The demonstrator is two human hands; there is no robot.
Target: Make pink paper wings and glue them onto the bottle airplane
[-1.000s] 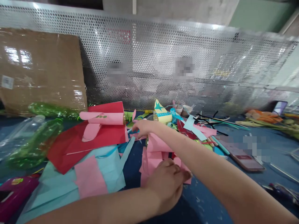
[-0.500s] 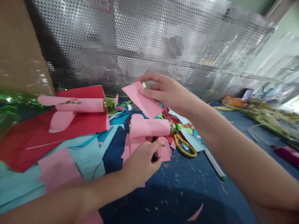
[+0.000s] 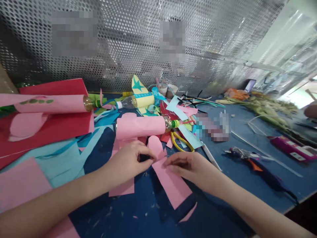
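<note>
Steadying adjoining edges, seemingly: right hand [image 3: 193,167] pinching pink strip [image 3: 174,186]; left hand [image 3: 131,157] pinching rounded pink piece [image 3: 155,145]; pink-wrapped bottle [image 3: 141,127] at eleven o'clock from them.

Craft workshop | cut coloured paper [image 3: 172,185] | glue gun [image 3: 267,176] | blue worktop [image 3: 237,169]

Pink paper [image 3: 172,185] in right fingers [image 3: 179,171]
</note>
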